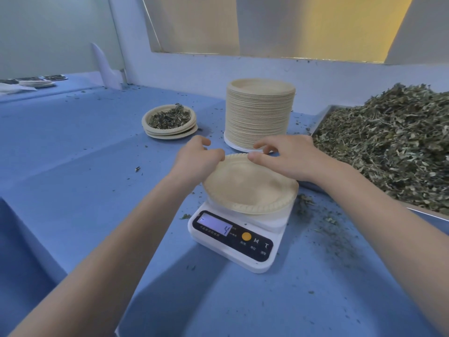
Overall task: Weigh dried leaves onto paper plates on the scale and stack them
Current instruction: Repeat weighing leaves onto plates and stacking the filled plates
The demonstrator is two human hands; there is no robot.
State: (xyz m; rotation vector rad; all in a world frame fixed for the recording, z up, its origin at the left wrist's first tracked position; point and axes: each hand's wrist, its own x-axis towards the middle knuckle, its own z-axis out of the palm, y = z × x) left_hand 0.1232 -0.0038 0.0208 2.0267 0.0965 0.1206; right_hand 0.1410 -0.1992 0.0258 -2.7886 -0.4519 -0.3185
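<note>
— Paper plate point(250, 184), empty, sat on the white scale point(233, 239) at mid-table. Who had hold of it?

— Both hands. The left hand point(196, 159) curled its fingers over the far left rim, and the right hand point(289, 156) pinched the far rim between thumb and bent fingers.

— And the surface?

— A blue table point(85, 147) strewn with leaf crumbs, set against a pale wall below a window. The tall stack of plates point(260, 113) stood just behind the scale; the filled plates point(170, 120), a short pile topped with leaves, lay to its left. At right, a metal tray point(323, 117) was heaped with dried leaves point(388, 144).

— Any writing?

— The display point(215, 224) showed a 4. Beside an orange button point(246, 236) were the letters M and T; the small print beneath was too fine to read.
</note>
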